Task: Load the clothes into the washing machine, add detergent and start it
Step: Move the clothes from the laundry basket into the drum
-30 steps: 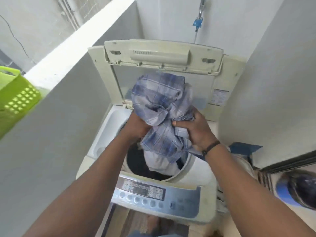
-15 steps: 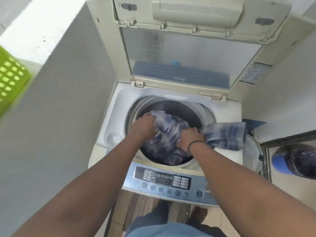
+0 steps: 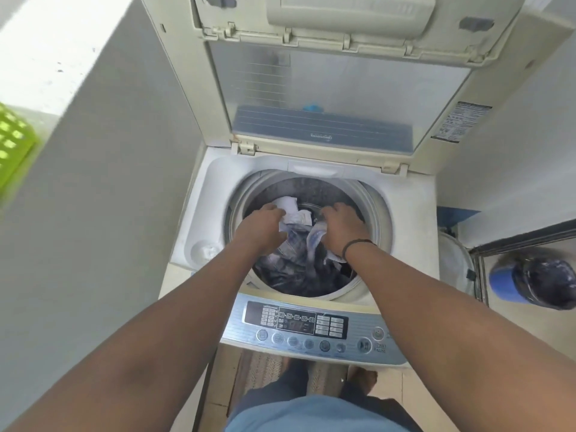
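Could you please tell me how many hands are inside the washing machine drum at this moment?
2. The left hand presses on the clothes at the drum's left; the right hand presses them at its right.

The clothes [image 3: 296,260] are blue-and-white checked and dark; the washing machine [image 3: 411,213] is cream with a silver-grey control panel [image 3: 311,328]. A lime-green basket [image 3: 12,145] shows at left, a black wristband [image 3: 355,246] on one wrist.

bright daylight, upper left | soft shadows | edges warped, blurred
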